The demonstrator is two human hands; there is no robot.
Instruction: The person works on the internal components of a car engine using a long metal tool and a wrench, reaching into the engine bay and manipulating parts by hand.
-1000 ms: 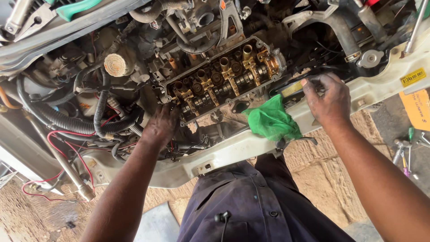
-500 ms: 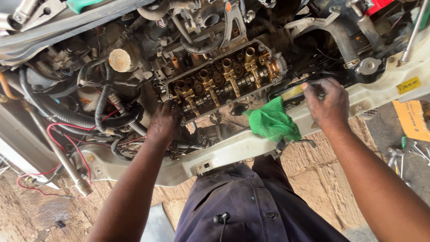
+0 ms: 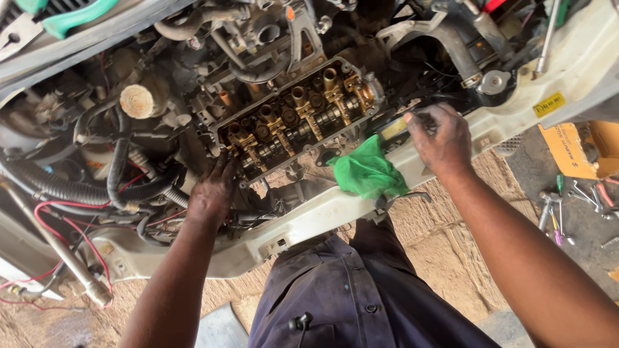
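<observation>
The fingers (image 3: pixel 222 169) of the left hand (image 3: pixel 211 192) are reaching into the engine bay, pressing against the near left corner of the uncovered, oily metal cylinder head (image 3: pixel 298 116) with its brass-coloured cam caps; whether they are closing on anything I cannot tell. The right hand (image 3: pixel 440 138) is resting on the white painted front crossmember (image 3: pixel 509 113), its fingers curling around a small dark object that is too hidden to identify. A crumpled green cloth (image 3: pixel 367 171) is lying on the crossmember between the two hands, just left of the right hand. Black ribbed hoses (image 3: pixel 58 187) are running along the left.
</observation>
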